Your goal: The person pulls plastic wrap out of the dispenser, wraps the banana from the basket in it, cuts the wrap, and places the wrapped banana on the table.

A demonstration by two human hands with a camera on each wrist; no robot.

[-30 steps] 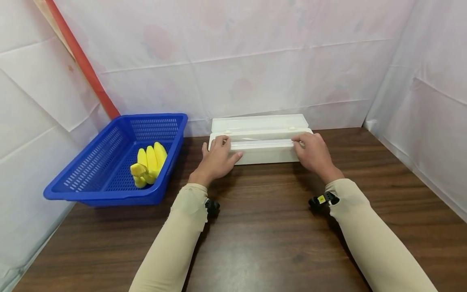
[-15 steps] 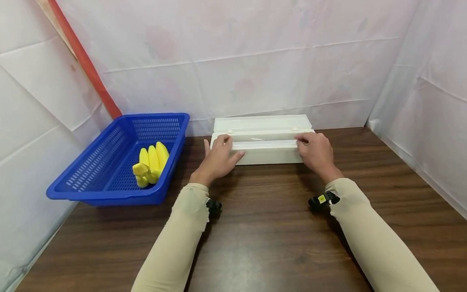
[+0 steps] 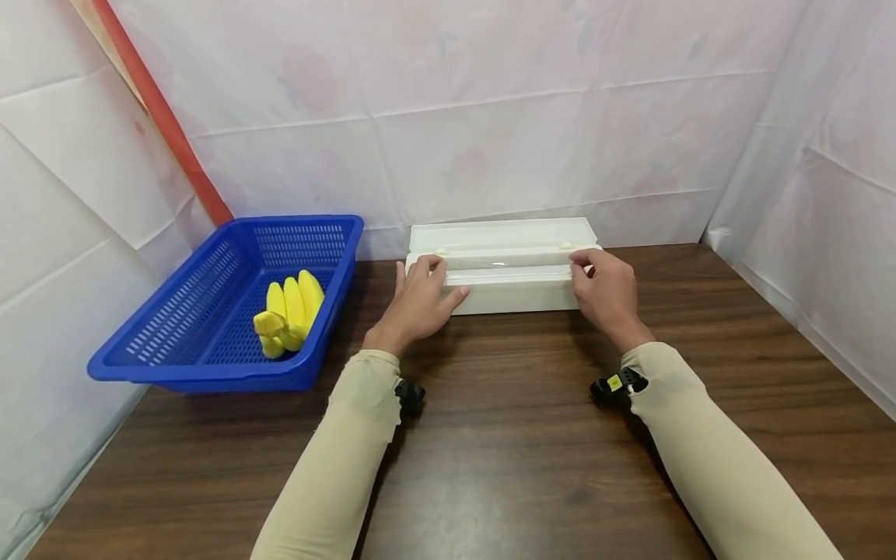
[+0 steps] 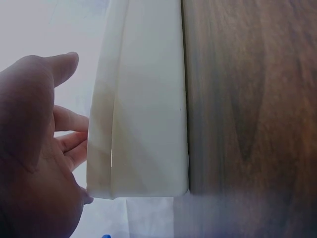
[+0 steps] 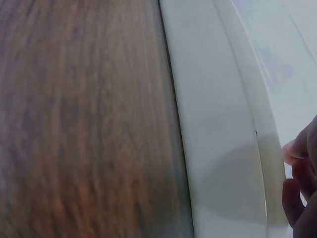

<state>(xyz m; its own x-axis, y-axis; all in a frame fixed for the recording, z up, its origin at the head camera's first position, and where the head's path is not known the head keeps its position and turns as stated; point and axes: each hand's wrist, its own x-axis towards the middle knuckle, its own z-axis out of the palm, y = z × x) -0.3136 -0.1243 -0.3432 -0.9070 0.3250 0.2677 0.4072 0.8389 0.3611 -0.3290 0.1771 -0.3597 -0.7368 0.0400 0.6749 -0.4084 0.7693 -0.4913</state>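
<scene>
A long white plastic dispenser box [image 3: 516, 299] stands at the back of the table, its lid [image 3: 504, 233] raised toward the wall. Clear film [image 3: 500, 264] glints in the slot along its top. My left hand [image 3: 414, 305] rests its fingers on the box's left end, the thumb spread out along the front. At the right end, my right hand [image 3: 607, 294] pinches thumb and forefinger together at the slot, apparently on the film's edge; what lies between the fingertips is too thin to see clearly. Both wrist views show the smooth box front [image 4: 148, 99] beside the hands.
Left of the box sits a blue plastic basket [image 3: 210, 377] with a bunch of yellow bananas [image 3: 292, 311] in it. White sheeting [image 3: 490, 109] hangs behind and on both sides. The dark wooden table [image 3: 504, 451] stretches between my forearms.
Both hands stay at the box ends with almost the same grip. The glint on the clear film has shifted slightly right; the camera view has moved a little.
</scene>
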